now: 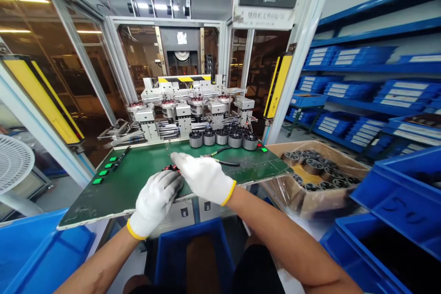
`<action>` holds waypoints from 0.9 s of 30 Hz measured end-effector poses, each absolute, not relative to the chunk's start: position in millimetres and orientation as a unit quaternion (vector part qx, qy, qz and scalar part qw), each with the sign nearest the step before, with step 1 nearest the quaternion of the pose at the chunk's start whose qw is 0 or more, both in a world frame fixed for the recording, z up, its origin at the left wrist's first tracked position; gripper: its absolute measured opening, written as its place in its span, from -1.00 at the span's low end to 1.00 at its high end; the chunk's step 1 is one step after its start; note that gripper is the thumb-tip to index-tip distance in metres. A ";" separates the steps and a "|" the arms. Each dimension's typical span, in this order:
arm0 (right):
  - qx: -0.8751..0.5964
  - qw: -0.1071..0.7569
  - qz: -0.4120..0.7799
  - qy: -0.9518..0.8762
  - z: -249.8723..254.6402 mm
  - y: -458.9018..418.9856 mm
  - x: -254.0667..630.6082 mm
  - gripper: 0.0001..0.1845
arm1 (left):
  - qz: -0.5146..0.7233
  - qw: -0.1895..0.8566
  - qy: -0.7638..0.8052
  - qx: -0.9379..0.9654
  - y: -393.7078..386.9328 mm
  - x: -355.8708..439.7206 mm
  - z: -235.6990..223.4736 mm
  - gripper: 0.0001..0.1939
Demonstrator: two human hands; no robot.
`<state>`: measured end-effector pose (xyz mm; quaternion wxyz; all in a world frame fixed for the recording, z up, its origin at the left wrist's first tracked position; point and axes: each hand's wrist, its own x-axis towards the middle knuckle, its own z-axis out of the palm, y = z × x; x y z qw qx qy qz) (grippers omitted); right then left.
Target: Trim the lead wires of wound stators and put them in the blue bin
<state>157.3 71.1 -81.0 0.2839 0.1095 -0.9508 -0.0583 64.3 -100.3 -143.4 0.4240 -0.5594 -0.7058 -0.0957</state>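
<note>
Red-and-black round part [169,168], mostly hidden, sits near the front edge of a flat green table [134,181], the left hand [155,200] in a white, yellow-cuffed glove curled over it in a partly closed grip. The right hand [205,179], gloved alike, is beside it, fingers drawn together; whether they hold anything cannot be told. Green-and-black-handled pliers [229,163] lie near five grey, black-topped cylinders [221,138] before a silver-and-white metal machine [183,121].
</note>
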 end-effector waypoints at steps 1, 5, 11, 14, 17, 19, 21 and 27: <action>0.116 0.272 -0.090 -0.951 -81.4 75.7 152.4 -0.55 | -0.098 0.420 -0.710 -0.557 -100.7 63.9 -144.5 -0.74; 0.123 0.148 -0.139 -0.971 -98.3 80.8 147.2 -0.78 | -0.142 0.383 -0.732 -0.545 -101.1 60.0 -143.9 -0.76; 0.104 0.134 -0.099 -0.980 -133.3 50.4 154.2 -0.71 | -0.154 0.189 -0.833 -0.497 -87.9 58.8 -102.2 -0.77; 0.072 0.133 -0.098 -0.984 -135.8 38.8 160.8 -0.70 | -0.111 0.144 -0.854 -0.487 -86.3 62.2 -82.8 -0.79; 0.049 0.135 -0.041 -0.989 -115.4 38.3 183.1 -0.70 | -0.148 0.125 -0.829 -0.525 -94.8 61.9 -84.0 -0.76; 0.099 0.181 0.043 -0.978 -93.9 44.8 198.7 -0.65 | -0.180 0.145 -0.805 -0.546 -101.6 59.8 -95.6 -0.67; 0.169 0.247 0.125 -0.946 -75.6 55.4 203.8 -0.62 | -0.195 0.197 -0.800 -0.533 -105.1 57.7 -111.3 -0.61; 0.095 0.162 -0.079 -0.979 -80.3 76.2 161.0 -0.70 | -0.228 0.258 -0.804 -0.485 -99.6 54.8 -135.1 -0.67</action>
